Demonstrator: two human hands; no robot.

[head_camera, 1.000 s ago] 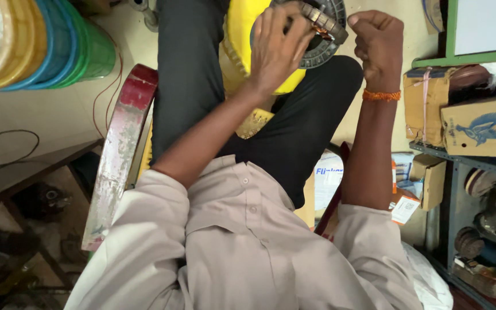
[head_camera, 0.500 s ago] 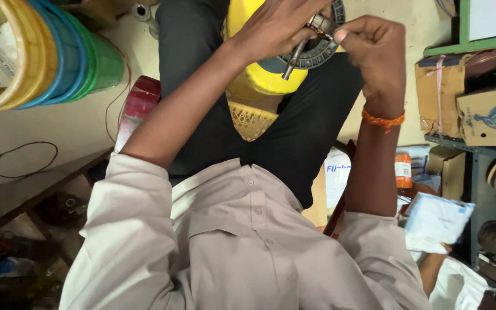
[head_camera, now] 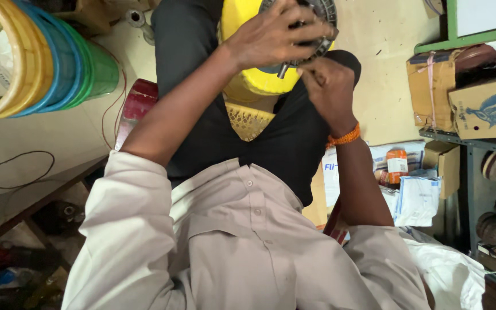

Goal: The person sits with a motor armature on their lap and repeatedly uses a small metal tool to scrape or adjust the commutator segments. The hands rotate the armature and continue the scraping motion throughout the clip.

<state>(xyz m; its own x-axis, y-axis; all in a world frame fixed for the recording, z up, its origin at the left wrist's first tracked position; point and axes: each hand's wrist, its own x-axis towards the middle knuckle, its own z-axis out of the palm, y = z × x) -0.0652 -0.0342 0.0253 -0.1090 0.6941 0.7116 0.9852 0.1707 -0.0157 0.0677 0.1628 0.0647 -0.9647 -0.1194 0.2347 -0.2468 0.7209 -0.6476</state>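
Left hand [head_camera: 276, 34] is spread over and gripping a round grey ribbed metal part [head_camera: 317, 26] resting flat on the yellow plastic piece [head_camera: 248, 80] in the lap, while right hand [head_camera: 325, 86], clenched just below, grips a thin tool [head_camera: 284, 70] pointing down-left.

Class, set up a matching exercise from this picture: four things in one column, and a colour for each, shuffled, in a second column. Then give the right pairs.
Things:
1. stool on the person's lap
2. wristband on the right wrist
3. shirt the person wears
4. round metal part under the left hand

Colours:
A. orange
B. dark grey
C. yellow
D. pale beige

Pairs: 1-C, 2-A, 3-D, 4-B
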